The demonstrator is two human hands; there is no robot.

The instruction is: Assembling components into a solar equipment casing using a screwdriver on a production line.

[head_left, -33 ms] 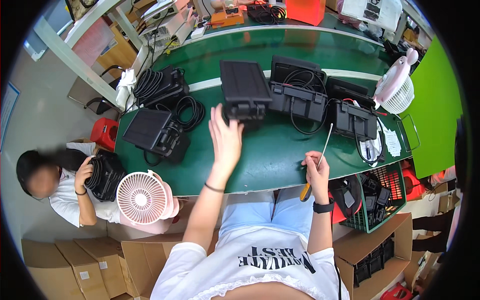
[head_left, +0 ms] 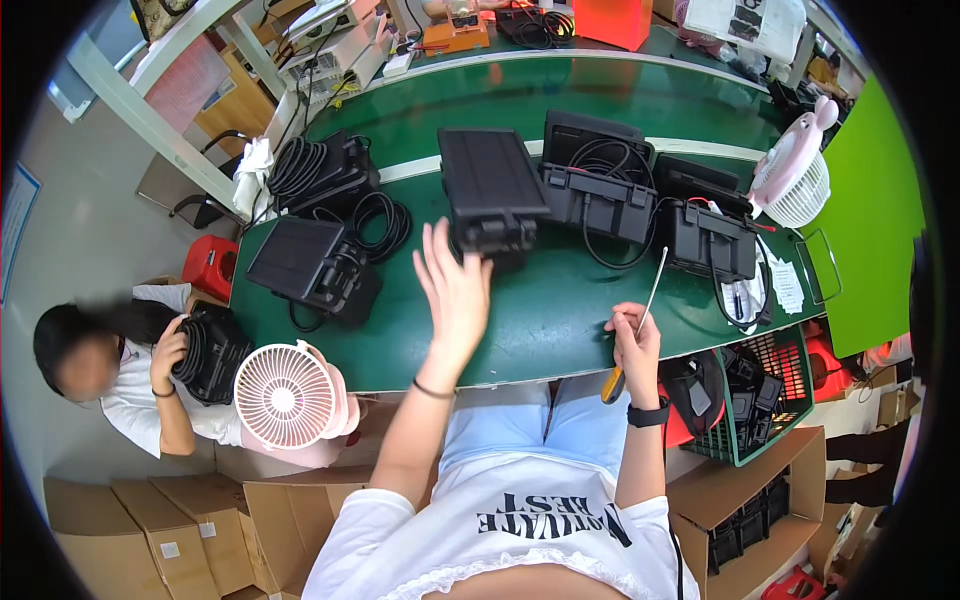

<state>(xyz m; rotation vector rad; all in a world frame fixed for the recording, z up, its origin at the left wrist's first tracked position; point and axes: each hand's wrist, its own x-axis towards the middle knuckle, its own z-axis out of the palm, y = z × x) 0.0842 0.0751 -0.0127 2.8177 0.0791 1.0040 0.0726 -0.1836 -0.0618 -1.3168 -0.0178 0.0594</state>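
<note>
In front of me a closed black plastic case (head_left: 492,178) with a ribbed lid and front latches stands on the green table (head_left: 540,330). My left hand (head_left: 455,290) is at its near left corner, fingers spread and the thumb by the latch; I cannot tell how firmly they touch. A screwdriver (head_left: 612,386) with a yellow and black handle is in my closed right hand (head_left: 635,340), its thin metal shaft pointing up and away. Right of the case stand two open black cases, one holding a coiled cable (head_left: 605,160) and the other (head_left: 708,240) with a cable hanging out.
Black cases (head_left: 310,265) with coiled cables lie at the left. A co-worker (head_left: 150,370) sits there holding one, beside a pink fan (head_left: 285,395). Another fan (head_left: 795,175) stands at the right. Below are a green crate (head_left: 745,445) and cardboard boxes (head_left: 690,490).
The closed case and my left hand have shifted slightly toward me and to the right. My right hand with the screwdriver has hardly moved.
</note>
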